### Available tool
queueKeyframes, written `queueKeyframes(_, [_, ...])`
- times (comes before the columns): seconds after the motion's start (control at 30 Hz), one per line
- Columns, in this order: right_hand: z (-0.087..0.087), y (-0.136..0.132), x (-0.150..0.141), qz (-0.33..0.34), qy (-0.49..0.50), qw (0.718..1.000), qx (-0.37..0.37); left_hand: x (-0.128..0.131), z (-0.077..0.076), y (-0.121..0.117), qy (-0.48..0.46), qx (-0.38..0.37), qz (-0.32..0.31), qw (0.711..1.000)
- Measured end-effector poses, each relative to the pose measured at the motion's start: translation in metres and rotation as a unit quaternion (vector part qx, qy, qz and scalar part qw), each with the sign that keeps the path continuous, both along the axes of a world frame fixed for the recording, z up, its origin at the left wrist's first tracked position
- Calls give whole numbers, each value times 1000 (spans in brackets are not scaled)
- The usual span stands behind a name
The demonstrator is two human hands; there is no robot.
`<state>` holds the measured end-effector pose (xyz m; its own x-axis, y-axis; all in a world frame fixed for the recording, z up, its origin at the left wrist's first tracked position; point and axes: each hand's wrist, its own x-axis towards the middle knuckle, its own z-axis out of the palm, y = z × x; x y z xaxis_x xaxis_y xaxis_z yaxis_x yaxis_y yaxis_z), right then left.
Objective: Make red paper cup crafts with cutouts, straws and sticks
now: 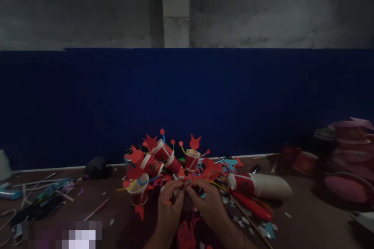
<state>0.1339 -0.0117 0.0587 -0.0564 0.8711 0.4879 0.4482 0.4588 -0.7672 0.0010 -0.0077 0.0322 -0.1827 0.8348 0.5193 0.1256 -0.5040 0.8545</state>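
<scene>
My left hand point(172, 199) and my right hand point(209, 201) meet low in the middle of the view. Thumb and fingers of each pinch together around something small and reddish, too dim and small to name. Just beyond them lies a heap of red paper scraps. A red paper cup with a cat-eared cutout point(193, 159) stands upright behind my hands. To the left, tilted decorated paper cups point(152, 164) lean on one another. Nearer my left hand is a paper cup with yellow and blue pipe cleaners point(138, 192). Red paper pieces point(186, 235) lie below my wrists.
A nested stack of paper cups point(263, 186) lies sideways on the right, beside a red tool-like object point(254, 205) and a thin stick point(251, 221). Pink items point(349, 186) sit far right. Pipe cleaners and shiny scraps point(55, 188) litter the left. A blue panel point(187, 97) closes the back.
</scene>
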Motion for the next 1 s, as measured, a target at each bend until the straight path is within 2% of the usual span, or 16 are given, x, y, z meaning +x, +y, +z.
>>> queueKeyframes(0.07, [-2, -1, -1, -12, -14, 1000, 11, 2, 1, -4, 27, 43, 25, 998])
queueKeyframes(0.2, [-2, -3, -2, -37, -46, 998, 20, 2, -3, -6, 72, 91, 20, 993])
queueKeyframes(0.47, [-4, -8, -4, -58, -79, 994, 37, 2, -12, -6, 113, 89, 31, 989])
queueKeyframes(0.8, [1, -3, 0, -11, -83, 996, 12, 1, -7, -5, 162, 135, 53, 976])
queueKeyframes(1.0, [-1, -7, -4, -57, -116, 991, 30, 1, -13, -4, 215, 180, 80, 956])
